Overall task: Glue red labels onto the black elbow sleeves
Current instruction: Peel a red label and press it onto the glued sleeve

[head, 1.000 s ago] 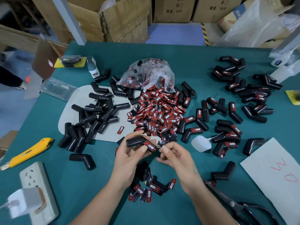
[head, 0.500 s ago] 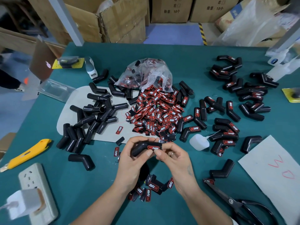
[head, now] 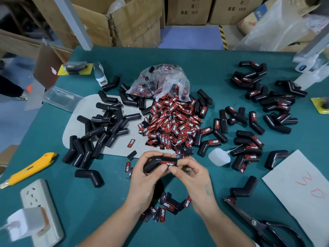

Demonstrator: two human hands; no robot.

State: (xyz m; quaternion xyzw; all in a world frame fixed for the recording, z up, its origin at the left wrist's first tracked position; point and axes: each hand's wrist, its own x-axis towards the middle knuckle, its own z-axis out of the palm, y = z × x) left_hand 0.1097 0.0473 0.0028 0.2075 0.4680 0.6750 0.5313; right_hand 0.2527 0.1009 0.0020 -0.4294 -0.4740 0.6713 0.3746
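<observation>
My right hand (head: 191, 172) has come across to join my left hand (head: 147, 177); a second ago it hung apart with its fingers bunched, and now its thumb and forefinger pinch the labelled end of the elbow sleeve (head: 160, 162) while my left fingers curl round the bent end and my left thumb presses just below the red label (head: 167, 164). The label, which sat loose at the sleeve's tip a moment back, now lies flat along the straight arm, facing up at me. I judge that this piece is at the pressing stage, the glue taking hold under my thumbs, so it needs steady pressure and no sliding or the label may set crooked

The sleeve is held just above the green table (head: 99, 207), near its front edge. The heap of loose labels (head: 174, 125) lies beyond my hands, spilling from a plastic bag (head: 160, 81). Bare sleeves (head: 99, 129) wait to my left, finished ones (head: 249, 147) lie to my right, and the small glue bottle (head: 218, 156) sits on its side just beside my right hand, within easy reach for the next one
</observation>
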